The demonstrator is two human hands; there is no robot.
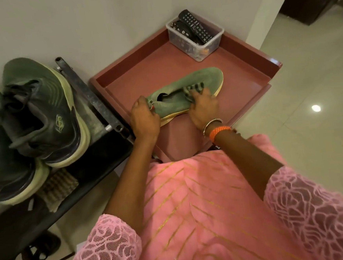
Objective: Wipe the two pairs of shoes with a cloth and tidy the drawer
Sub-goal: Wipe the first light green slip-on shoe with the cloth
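So the shoe (186, 90) here is a green knit-looking slip-on with a pale yellowish sole and dark stripes on its side, plus a little tag at the heel. It sits in the open reddish drawer (244, 78), toward the near edge, tipped a bit onto its side so the opening faces the camera. Its long axis runs left-near to right-far, with the toe aimed at the far right and the heel at the near left.

The left hand (144, 118) is curled around the heel end, fingers pinching it by the tag. The right hand (203, 105) lies over the middle of the shoe on the stripes, fingers spread and bent down onto the upper; can't really tell if there's a cloth under it. That wrist has bangles (215, 126), silver and orange.

At the far corner of the drawer there's a clear tub (196, 40) with a remote (196, 26) sticking out of it. Off to the left, a dark green pair of sneakers (41, 110) sits on a black rack (95, 102), with a brush (58, 186) on a lower shelf.
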